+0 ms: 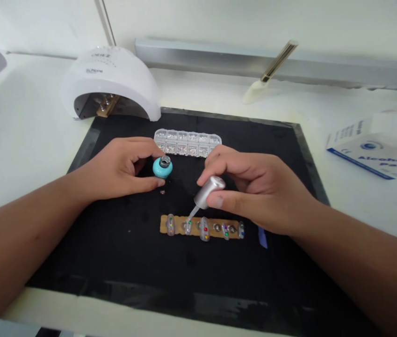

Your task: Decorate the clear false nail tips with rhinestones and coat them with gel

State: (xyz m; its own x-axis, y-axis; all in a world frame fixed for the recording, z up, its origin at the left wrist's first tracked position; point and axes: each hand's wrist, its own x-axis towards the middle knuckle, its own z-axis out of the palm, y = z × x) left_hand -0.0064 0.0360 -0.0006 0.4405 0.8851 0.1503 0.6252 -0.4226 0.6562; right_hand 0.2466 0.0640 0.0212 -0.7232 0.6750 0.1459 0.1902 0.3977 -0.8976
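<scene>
My left hand (128,166) grips a small turquoise nail polish bottle (162,167), its neck uncapped, between thumb and fingers. Pinched in my right hand (250,187) is the silver cap of a nail polish brush (209,192), tilted down to the left. The brush tip meets the second false nail from the left (187,227) on a tan strip (179,225). Several clear false nails with coloured gems, among them a larger one (204,229), sit along that strip. A tiny pink gem (162,192) lies just below the bottle.
A clear compartment box of rhinestones (187,149) lies behind my hands on the black mat (114,252). A white nail lamp (110,79) at back left has another tan strip (107,105) inside. An alcohol pads box (373,150), a gold-handled brush (271,70) and a purple tool (262,238) lie about.
</scene>
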